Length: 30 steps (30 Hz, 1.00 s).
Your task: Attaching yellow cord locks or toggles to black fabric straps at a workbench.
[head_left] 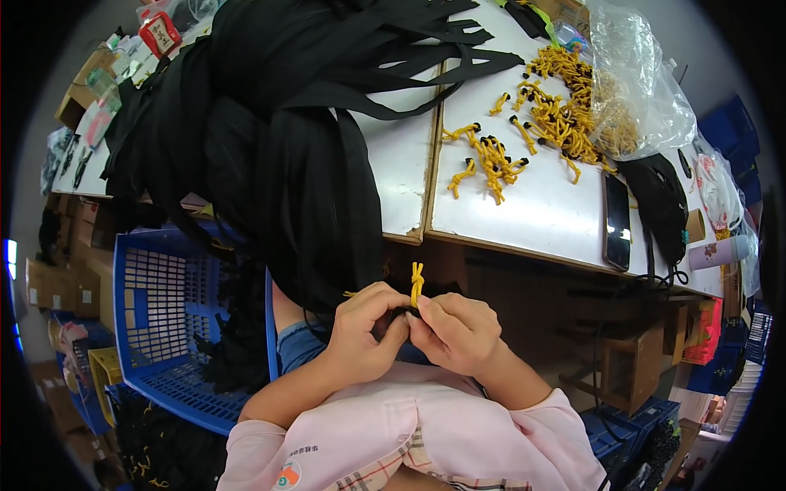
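My two hands meet low in front of my chest, fingertips nearly touching. My right hand (458,327) pinches a knotted yellow cord pull (417,284), its loop sticking up above the fingers. My left hand (366,329) is closed beside it, thumb and forefinger pressed on a small black piece (399,313) at the cord's lower end, mostly covered by the fingers. A big heap of long black fabric strips (278,139) hangs over the table edge just beyond my left hand. More yellow cord pulls with black ends (495,164) lie on the white table at the right.
A blue plastic basket (192,405) holding black strips stands at my left. On the white table (524,217) are a phone (616,222), a clear plastic bag (643,90), a black pouch (661,204) and a pale cup (720,253). A wooden stool (626,368) stands under the right side.
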Each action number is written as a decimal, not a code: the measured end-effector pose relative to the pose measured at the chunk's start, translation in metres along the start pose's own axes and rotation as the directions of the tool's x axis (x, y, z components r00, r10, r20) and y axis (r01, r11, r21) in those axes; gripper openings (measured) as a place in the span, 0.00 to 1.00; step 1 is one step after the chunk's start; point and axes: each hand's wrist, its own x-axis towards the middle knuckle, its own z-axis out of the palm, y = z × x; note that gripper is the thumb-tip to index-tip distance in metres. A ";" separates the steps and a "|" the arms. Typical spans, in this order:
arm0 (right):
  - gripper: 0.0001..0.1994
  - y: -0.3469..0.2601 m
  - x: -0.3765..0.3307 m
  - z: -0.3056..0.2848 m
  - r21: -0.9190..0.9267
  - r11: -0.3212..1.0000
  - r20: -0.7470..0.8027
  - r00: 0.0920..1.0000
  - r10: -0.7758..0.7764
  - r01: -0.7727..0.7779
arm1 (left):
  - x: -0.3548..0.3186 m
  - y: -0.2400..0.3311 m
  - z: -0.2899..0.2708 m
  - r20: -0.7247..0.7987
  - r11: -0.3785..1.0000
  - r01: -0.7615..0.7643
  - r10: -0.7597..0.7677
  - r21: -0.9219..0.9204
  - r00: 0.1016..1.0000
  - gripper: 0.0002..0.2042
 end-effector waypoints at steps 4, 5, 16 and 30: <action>0.11 -0.001 0.006 -0.005 0.035 0.998 0.071 0.996 0.048 -0.051 | 0.005 -0.003 -0.002 -0.035 0.949 -0.277 0.285 0.152 0.958 0.09; 0.11 -0.002 0.008 -0.005 0.081 0.992 0.086 0.992 0.091 -0.098 | 0.004 -0.003 -0.003 -0.035 0.949 -0.275 0.284 0.154 0.958 0.09; 0.11 -0.021 0.058 -0.027 0.385 0.905 0.320 0.946 0.052 -0.180 | 0.001 0.041 -0.040 -0.049 0.870 -0.477 0.486 0.123 0.873 0.10; 0.19 0.074 0.113 0.068 0.127 0.913 0.127 0.920 0.372 -0.387 | 0.110 0.042 -0.135 -0.300 0.733 -0.187 0.479 0.655 0.825 0.06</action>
